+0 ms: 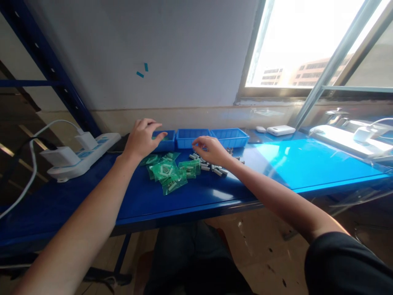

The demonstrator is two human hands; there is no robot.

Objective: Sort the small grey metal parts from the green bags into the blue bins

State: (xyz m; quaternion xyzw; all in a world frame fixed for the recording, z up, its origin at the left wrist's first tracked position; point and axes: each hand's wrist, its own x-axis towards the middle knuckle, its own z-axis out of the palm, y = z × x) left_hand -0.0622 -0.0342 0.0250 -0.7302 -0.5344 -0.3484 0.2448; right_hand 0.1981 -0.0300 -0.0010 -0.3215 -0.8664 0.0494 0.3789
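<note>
Bins of blue plastic (186, 143) standing in a row, leftmost containing something green, left hand (141, 137) hovering beside it, fingers apart, translucent green plastic bags (168, 172) enclosing cylinders, right hand (212, 150) hovering above loose grey cylinders (217, 171), finger closure indiscernible.

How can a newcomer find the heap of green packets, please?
On the blue table, look on the near side of the row of blue bins. The heap of green packets lies left of the loose silvery pieces. Its see-through green wrapping sets it apart from those bare pieces.
</note>
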